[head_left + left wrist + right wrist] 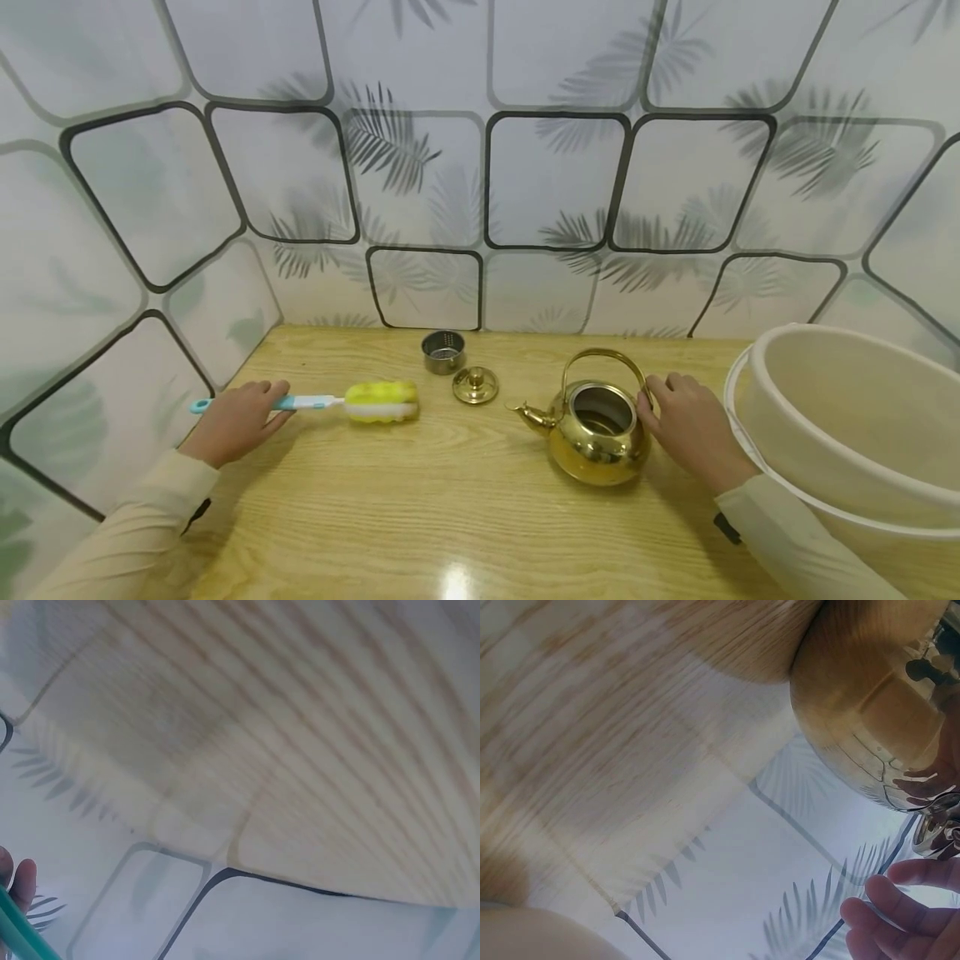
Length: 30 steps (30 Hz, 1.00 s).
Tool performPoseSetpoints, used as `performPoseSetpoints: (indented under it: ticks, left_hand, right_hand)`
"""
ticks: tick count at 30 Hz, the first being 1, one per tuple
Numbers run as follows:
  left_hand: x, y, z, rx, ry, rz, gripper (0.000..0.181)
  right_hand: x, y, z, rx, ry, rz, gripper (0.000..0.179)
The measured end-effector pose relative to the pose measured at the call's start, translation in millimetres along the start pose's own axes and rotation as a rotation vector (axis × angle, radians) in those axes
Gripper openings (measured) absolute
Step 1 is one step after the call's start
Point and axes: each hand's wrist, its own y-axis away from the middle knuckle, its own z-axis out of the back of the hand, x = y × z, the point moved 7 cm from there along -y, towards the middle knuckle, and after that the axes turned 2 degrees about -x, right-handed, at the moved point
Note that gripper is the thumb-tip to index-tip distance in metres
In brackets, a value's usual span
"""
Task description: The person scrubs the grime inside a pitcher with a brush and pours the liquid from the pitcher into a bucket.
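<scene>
In the head view my left hand [236, 421] grips the blue-and-white handle of a sponge brush [381, 402]; its yellow-and-white head points right, over the table. The left wrist view catches only fingertips [24, 883] beside the teal handle [22, 930]. On the right stands a shiny brass teapot [598, 450], upright and lidless, spout to the left. My right hand [690, 429] holds its raised handle [603, 353] low on the right side. From the right wrist, curled fingers [900, 904] show just below the metal handle mount [934, 832].
A perforated metal strainer [443, 354] sits near the back wall. The brass lid [475, 385] lies between it and the teapot. At the right edge, a large cream basin [780, 417] stands close to my right arm. Patterned walls [555, 292] bound the wooden table [420, 517] at back and left.
</scene>
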Motion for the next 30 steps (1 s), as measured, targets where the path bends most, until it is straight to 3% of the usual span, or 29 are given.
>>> performPoseSetpoints:
  ticks: [8,16,19,30]
  left_hand:
    - [-2.9,-3.6,6.0,-0.012,-0.018,-0.03,0.032]
    - [-2.5,-10.4,4.8,0.134,-0.054,0.017,0.029]
    - [-2.9,-13.3,5.1,0.158,-0.053,0.014,0.031]
    - [-8.6,-15.8,4.7,0.091,-0.064,-0.058,0.026]
  right_hand:
    - [-1,0.0,0,0.0,-0.008,-0.012,0.012]
    - [-1,-0.7,0,-0.006,-0.011,-0.004,0.012]
    - [-1,-0.5,0,-0.011,-0.011,-0.001,0.013]
    - [-1,-0.1,-1,-0.011,-0.012,0.006,0.013]
